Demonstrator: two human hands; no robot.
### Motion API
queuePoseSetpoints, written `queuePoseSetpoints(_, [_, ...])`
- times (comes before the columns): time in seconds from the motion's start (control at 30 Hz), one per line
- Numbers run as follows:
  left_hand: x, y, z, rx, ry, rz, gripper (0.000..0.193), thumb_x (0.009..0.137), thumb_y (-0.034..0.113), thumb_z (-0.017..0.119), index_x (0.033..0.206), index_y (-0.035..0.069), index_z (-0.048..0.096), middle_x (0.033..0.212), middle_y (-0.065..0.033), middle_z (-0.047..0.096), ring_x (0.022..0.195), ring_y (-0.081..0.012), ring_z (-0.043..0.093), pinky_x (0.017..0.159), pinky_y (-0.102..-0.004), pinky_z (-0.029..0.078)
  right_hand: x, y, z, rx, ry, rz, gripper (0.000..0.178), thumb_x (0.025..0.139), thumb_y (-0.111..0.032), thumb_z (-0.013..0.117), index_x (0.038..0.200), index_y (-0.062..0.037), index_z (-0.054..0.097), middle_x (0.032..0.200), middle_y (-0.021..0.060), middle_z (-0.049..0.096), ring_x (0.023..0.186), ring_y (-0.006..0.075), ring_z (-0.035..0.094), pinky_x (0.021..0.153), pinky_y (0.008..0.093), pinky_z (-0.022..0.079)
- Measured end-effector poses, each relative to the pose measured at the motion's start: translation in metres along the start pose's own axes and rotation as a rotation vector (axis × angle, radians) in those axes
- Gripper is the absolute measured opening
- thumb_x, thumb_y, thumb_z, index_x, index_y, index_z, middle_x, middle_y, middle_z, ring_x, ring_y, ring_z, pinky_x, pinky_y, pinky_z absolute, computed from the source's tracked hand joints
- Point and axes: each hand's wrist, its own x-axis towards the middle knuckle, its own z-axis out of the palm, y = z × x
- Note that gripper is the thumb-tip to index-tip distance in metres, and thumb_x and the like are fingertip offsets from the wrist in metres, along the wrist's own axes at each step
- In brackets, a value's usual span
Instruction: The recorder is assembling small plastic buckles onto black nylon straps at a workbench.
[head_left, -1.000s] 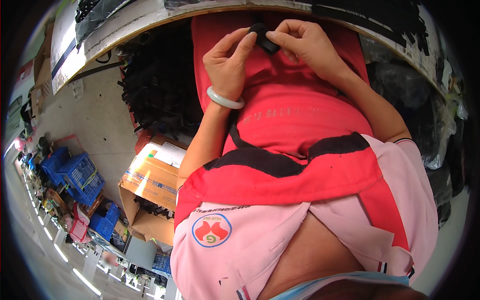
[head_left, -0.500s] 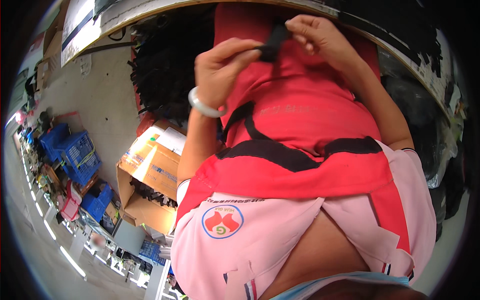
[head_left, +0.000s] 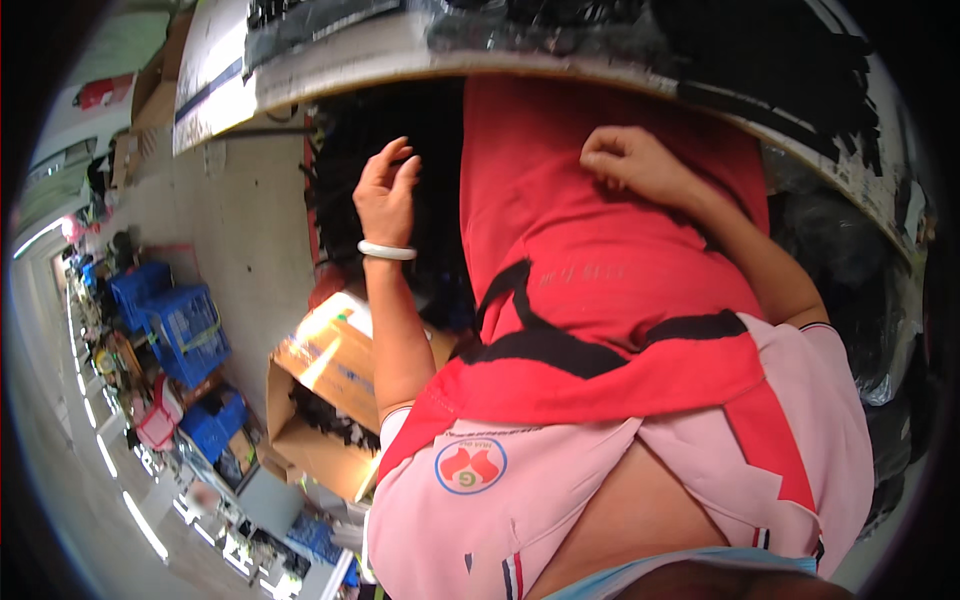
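My left hand (head_left: 388,200), with a white bangle (head_left: 387,250) at the wrist, is raised to the left of my lap. Its fingers are apart and I see nothing in them. Behind it, under the table, lies a dark mass (head_left: 435,150) of black material, too dim to tell piece from piece. Over the red apron (head_left: 540,180) on my lap hovers my right hand (head_left: 635,165), its fingers curled in. No item shows in that hand.
The worktable (head_left: 560,82) curves across the top, with black strips (head_left: 780,60) and dark plastic on it. An open cardboard box (head_left: 330,440) holding black scraps stands by my left elbow. Blue crates (head_left: 188,330) sit farther left. Dark plastic bags (head_left: 850,270) lie at the right.
The black strip that both hands held over my lap is out of them. My left hand has moved left, away from the right, and opened. The view has shifted, showing more of the table.
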Motion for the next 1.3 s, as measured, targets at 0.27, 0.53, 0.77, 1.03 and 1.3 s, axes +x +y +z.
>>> queuePoseSetpoints(0.27, [0.109,0.128,0.126,0.679,-0.039,0.659,0.055,0.078,0.034,0.073,0.123,0.01,0.055,0.108,-0.0133,0.062,0.098,-0.0295,0.059,0.083,-0.0397,0.045,-0.001,0.012,-0.001,0.088,0.0,0.0,0.014,0.09,-0.014,0.059,0.088,-0.0001,0.062,0.071,0.0021,0.061,0.062,0.0079,0.055,0.056,0.0238,0.047])
queuePoseSetpoints(0.53, [0.157,0.111,0.17,0.728,-0.135,0.711,0.038,0.074,0.019,0.072,0.111,0.017,0.063,0.097,-0.0103,0.059,0.09,-0.032,0.06,0.074,-0.0389,0.05,0.008,0.023,-0.023,0.112,0.053,-0.041,0.015,0.09,-0.015,0.059,0.088,0.0001,0.062,0.071,0.0027,0.061,0.061,0.0086,0.055,0.057,0.025,0.047])
queuePoseSetpoints(0.77, [0.185,0.129,0.166,-0.03,-0.143,0.349,0.016,0.079,0.009,0.072,0.094,0.005,0.074,0.083,-0.0025,0.071,0.07,-0.0087,0.061,0.066,-0.0233,0.048,0.014,0.031,-0.026,0.054,0.038,-0.058,0.015,0.087,-0.014,0.06,0.089,0.0004,0.063,0.07,0.0042,0.061,0.059,0.0095,0.054,0.055,0.0271,0.045])
queuePoseSetpoints(1.03, [0.216,0.128,0.148,-0.998,-0.506,-0.333,0.032,0.085,0.007,0.066,0.117,0.005,0.059,0.08,-0.0073,0.057,0.059,-0.0124,0.05,0.038,-0.0217,0.034,0.017,0.026,-0.024,-0.005,0.018,-0.041,0.015,0.086,-0.014,0.06,0.089,0.0004,0.063,0.069,0.0049,0.062,0.059,0.0107,0.055,0.055,0.0283,0.045])
queuePoseSetpoints(1.3, [0.192,0.131,0.155,-1.382,-0.732,-0.501,0.025,0.091,0.01,0.057,0.116,0.007,0.052,0.081,-0.0085,0.052,0.055,-0.0121,0.043,0.036,-0.019,0.033,0.006,-0.003,-0.02,-0.043,0.242,-0.291,0.011,0.088,-0.011,0.061,0.095,-0.0025,0.063,0.077,0.0017,0.061,0.063,0.0073,0.052,0.059,0.0251,0.045])
